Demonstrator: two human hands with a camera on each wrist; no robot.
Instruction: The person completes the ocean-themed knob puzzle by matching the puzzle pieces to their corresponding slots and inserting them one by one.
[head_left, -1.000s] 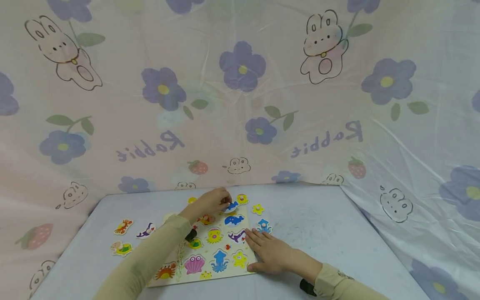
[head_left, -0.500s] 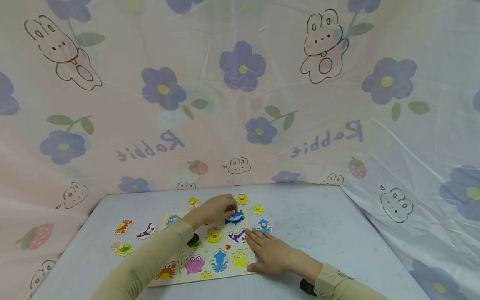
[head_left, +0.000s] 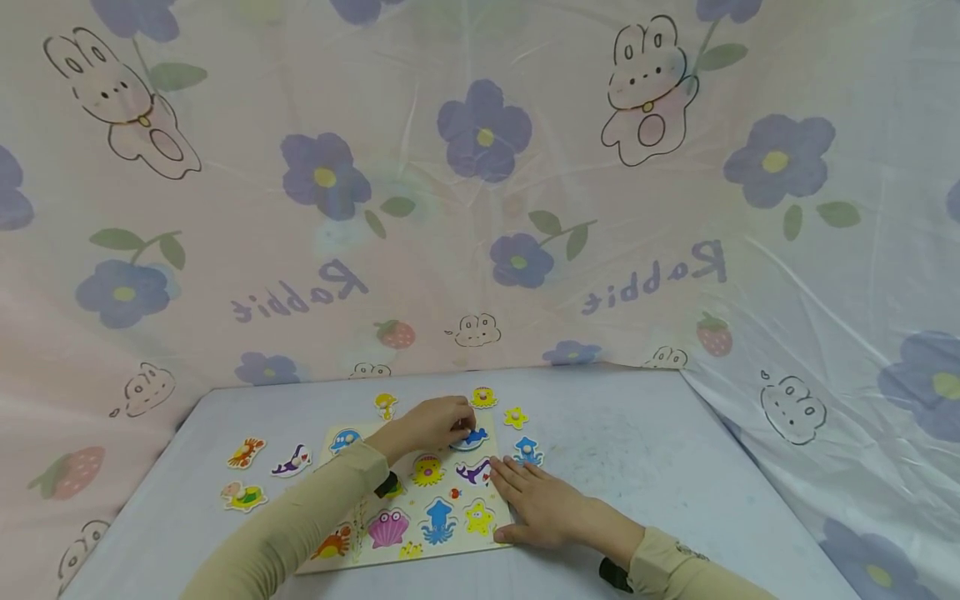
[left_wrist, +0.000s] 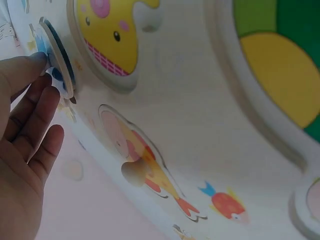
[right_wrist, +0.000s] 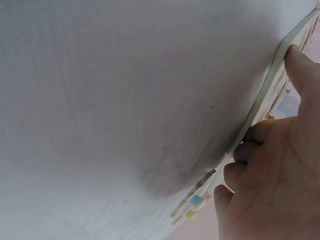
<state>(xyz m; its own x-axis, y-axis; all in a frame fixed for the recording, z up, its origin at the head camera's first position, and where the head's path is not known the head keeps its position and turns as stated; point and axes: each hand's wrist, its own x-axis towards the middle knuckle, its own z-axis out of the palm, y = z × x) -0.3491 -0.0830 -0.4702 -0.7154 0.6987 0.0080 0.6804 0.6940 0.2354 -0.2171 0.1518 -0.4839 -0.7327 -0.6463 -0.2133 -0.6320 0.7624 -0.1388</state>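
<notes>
My left hand (head_left: pixel 438 423) pinches a blue whale puzzle piece (head_left: pixel 476 437) over the whale-shaped recess of a cream puzzle board (head_left: pixel 375 561). In the left wrist view, thumb and fingers hold the whale piece (left_wrist: pixel 64 62) at its top side, and part of it stands proud of the board. My right hand (head_left: pixel 547 510) lies with extended fingers along the board's right edge, near the purple whale and starfish pictures. From the right wrist, the thumb and fingers of that right hand (right_wrist: pixel 275 155) touch the board's rim (right_wrist: pixel 257 102).
Left of the board lie a crab piece (head_left: pixel 246 453), a purple whale piece (head_left: pixel 292 461) and a turtle piece (head_left: pixel 243 496). Behind and right are a yellow seahorse-like piece (head_left: pixel 386 405), an octopus piece (head_left: pixel 483 397), a starfish piece (head_left: pixel 515 417) and a squid piece (head_left: pixel 528 451).
My left hand has brought the blue whale piece from the board's far edge down toward the viewer, over its recess, and it has turned slightly there. The right hand has stayed put.
</notes>
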